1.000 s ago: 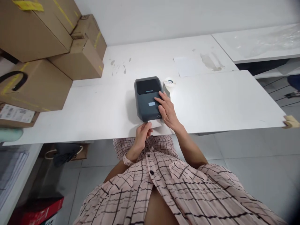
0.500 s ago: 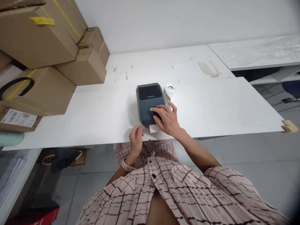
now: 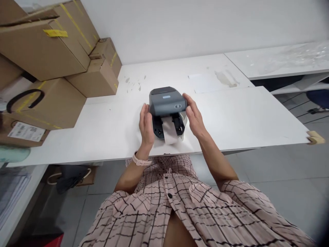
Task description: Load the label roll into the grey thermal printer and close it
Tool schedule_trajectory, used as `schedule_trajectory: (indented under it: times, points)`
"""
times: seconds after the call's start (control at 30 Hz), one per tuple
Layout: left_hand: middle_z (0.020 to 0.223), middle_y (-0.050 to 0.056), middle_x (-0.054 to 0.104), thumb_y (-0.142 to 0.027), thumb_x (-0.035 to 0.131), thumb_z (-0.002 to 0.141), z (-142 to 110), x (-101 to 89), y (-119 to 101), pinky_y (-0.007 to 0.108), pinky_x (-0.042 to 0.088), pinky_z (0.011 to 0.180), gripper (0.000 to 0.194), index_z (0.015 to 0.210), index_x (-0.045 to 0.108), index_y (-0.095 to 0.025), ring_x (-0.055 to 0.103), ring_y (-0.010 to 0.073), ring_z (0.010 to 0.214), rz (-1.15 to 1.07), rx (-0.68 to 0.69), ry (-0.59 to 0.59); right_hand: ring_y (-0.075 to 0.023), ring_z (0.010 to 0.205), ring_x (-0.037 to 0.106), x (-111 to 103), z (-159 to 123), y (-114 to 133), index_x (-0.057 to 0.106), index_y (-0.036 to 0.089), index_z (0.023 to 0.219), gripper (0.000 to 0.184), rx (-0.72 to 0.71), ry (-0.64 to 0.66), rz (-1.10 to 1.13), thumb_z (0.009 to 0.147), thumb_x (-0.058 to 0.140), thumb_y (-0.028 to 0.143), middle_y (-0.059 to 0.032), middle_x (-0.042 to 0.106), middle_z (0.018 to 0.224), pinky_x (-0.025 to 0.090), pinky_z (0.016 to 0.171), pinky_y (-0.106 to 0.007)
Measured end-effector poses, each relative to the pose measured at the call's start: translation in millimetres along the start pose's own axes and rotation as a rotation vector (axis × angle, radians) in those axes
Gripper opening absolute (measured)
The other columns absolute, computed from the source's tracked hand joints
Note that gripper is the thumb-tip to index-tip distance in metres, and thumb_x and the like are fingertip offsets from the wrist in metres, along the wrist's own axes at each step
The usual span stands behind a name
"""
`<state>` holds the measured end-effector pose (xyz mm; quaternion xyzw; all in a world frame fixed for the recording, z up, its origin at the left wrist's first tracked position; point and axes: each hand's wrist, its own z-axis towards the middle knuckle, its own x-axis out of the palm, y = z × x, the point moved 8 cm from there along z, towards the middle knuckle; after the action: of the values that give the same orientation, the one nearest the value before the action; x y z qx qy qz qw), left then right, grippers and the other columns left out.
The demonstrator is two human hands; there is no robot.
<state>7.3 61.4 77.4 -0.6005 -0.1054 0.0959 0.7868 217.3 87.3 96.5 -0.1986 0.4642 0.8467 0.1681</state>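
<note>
A dark blue-grey label printer (image 3: 168, 103) stands on the white table, its lid tilted up at the front. Inside the black base, a white label strip (image 3: 169, 131) runs forward and hangs out over the front edge. My left hand (image 3: 146, 125) is against the lid's left side, fingers upright. On the opposite side, my right hand (image 3: 193, 115) has its fingers and thumb at the lid's right edge. Between them the two hands grip the raised lid. The label roll behind the printer is mostly hidden.
Cardboard boxes (image 3: 64, 103) are stacked on the left of the table (image 3: 239, 120). A thin white sheet (image 3: 200, 83) lies toward the back, beside a worn patch. A padded corner (image 3: 315, 137) marks the table's right end. Clear plastic (image 3: 303, 55) lies on the far-right surface.
The printer's lid has swung up, exposing the base and label strip. My right hand moved from the top to the lid's right side; my left hand rose to its left side.
</note>
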Motion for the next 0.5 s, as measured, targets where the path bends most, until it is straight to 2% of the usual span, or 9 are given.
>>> schedule_trajectory:
  times: [0.1, 0.2, 0.33, 0.43, 0.5]
  points:
    - [0.166, 0.003, 0.043, -0.058, 0.051, 0.099, 31, -0.3, 8, 0.044, 0.034, 0.127, 0.064, 0.157, 0.040, -0.034, 0.035, 0.0269, 0.158, -0.013, 0.020, -0.014, -0.0287, 0.161, 0.024, 2, 45, 5, 0.008, 0.036, 0.167, 0.070, -0.059, -0.009, -0.071, 0.105, 0.010, 0.067, -0.0049, 0.027, 0.173, 0.031, 0.128, -0.057]
    - [0.164, 0.010, 0.045, -0.047, 0.065, 0.092, 47, 1.5, 36, 0.044, 0.034, 0.127, 0.071, 0.156, 0.040, -0.029, 0.037, 0.0280, 0.156, 0.061, -0.061, -0.015, -0.0276, 0.162, 0.020, 7, 92, 5, 0.001, 0.033, 0.167, 0.078, -0.097, -0.046, -0.078, 0.101, 0.006, 0.075, -0.0068, 0.020, 0.175, 0.028, 0.129, -0.056]
    - [0.162, 0.017, 0.046, -0.030, 0.070, 0.085, 46, 6.6, 77, 0.051, 0.035, 0.124, 0.075, 0.154, 0.043, -0.021, 0.042, 0.0328, 0.152, 0.256, -0.237, 0.050, -0.0242, 0.161, 0.025, 12, 147, -5, 0.005, 0.029, 0.166, 0.085, -0.071, -0.070, -0.059, 0.098, 0.007, 0.080, -0.0092, 0.021, 0.175, 0.027, 0.130, -0.049]
    - [0.156, 0.018, 0.053, -0.027, 0.070, 0.082, 44, 8.1, 87, 0.053, 0.041, 0.119, 0.076, 0.154, 0.044, -0.021, 0.052, 0.0341, 0.144, 0.326, -0.269, 0.096, -0.0260, 0.160, 0.029, 14, 179, -19, 0.009, 0.025, 0.166, 0.088, 0.003, -0.042, -0.063, 0.098, 0.012, 0.081, -0.0096, 0.024, 0.174, 0.029, 0.129, -0.048]
    - [0.154, 0.017, 0.055, -0.027, 0.072, 0.080, 45, 6.3, 87, 0.054, 0.041, 0.118, 0.077, 0.152, 0.045, -0.022, 0.053, 0.0348, 0.143, 0.343, -0.260, 0.094, -0.0287, 0.159, 0.030, 13, 191, -26, 0.010, 0.021, 0.167, 0.090, 0.038, -0.024, -0.100, 0.098, 0.015, 0.080, -0.0119, 0.027, 0.173, 0.029, 0.129, -0.049]
